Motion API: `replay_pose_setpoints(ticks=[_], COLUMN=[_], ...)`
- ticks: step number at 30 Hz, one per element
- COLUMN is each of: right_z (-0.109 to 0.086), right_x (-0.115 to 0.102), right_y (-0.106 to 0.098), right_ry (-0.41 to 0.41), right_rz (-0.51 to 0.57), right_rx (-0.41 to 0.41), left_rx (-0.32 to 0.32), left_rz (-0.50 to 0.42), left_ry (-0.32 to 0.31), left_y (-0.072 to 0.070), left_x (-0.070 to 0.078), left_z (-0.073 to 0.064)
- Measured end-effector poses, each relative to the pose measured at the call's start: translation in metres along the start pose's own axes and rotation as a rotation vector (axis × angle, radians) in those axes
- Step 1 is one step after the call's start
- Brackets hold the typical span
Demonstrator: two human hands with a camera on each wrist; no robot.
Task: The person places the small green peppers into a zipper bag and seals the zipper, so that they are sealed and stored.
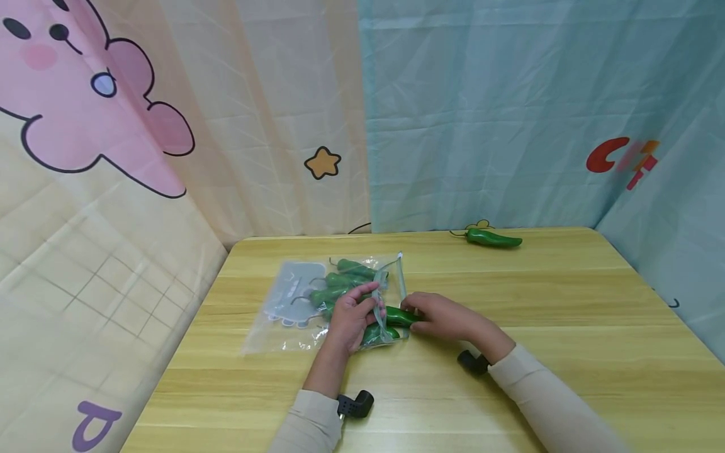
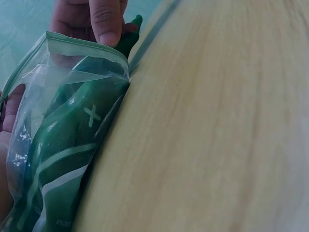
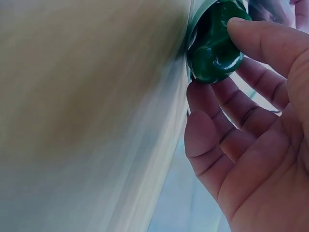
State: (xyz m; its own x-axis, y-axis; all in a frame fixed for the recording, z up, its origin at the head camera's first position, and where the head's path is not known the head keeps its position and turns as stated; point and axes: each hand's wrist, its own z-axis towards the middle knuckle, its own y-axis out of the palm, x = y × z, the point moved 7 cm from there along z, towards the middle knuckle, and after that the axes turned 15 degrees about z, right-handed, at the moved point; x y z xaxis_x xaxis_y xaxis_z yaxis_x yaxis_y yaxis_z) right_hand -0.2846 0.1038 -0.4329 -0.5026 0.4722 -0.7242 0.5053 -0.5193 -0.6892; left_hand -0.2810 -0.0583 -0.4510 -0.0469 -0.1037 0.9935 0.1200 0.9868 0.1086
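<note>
A clear zip bag [image 1: 260, 336] lies flat on the table with its mouth toward the right, and several green chili peppers [image 1: 348, 267] show through its film. My left hand [image 1: 350, 319] grips the upper film at the mouth, keeping the opening apart. With thumb and fingers, my right hand [image 1: 444, 316] pinches one green chili pepper [image 1: 401, 316] that lies partly inside the mouth. The right wrist view shows the thumb over this pepper's rounded end [image 3: 212, 60] and fingertips under it. From the left wrist side, printed white lines and lettering show on the bag [image 2: 67, 169].
Another green chili pepper [image 1: 494, 238] lies by the far edge of the wooden table [image 1: 510, 277], right of the bag. Patterned curtains [image 1: 453, 113] stand behind the table and at both sides. Each wrist wears a small black camera, such as the left one [image 1: 357, 404].
</note>
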Motion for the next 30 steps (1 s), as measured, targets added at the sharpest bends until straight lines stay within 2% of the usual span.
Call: replay_pose_setpoints(ticks=[6,20,30], right_z=[0.008,0.019,0.023], right_x=[-0.005,-0.005,-0.006], right_y=[0.004,0.009,0.012], right_ry=[-0.027,0.045,0.029], right_rz=[0.006,0.084,0.15], right_rx=[-0.006,-0.031,-0.052], left_rx=[-0.005,0.001,0.003], left_rz=[-0.009,-0.011,-0.008], left_ry=[-0.006,-0.015,-0.033], left_y=[0.0,0.0,-0.001], left_x=[0.0,0.0,-0.001], left_z=[0.0,0.0,0.001])
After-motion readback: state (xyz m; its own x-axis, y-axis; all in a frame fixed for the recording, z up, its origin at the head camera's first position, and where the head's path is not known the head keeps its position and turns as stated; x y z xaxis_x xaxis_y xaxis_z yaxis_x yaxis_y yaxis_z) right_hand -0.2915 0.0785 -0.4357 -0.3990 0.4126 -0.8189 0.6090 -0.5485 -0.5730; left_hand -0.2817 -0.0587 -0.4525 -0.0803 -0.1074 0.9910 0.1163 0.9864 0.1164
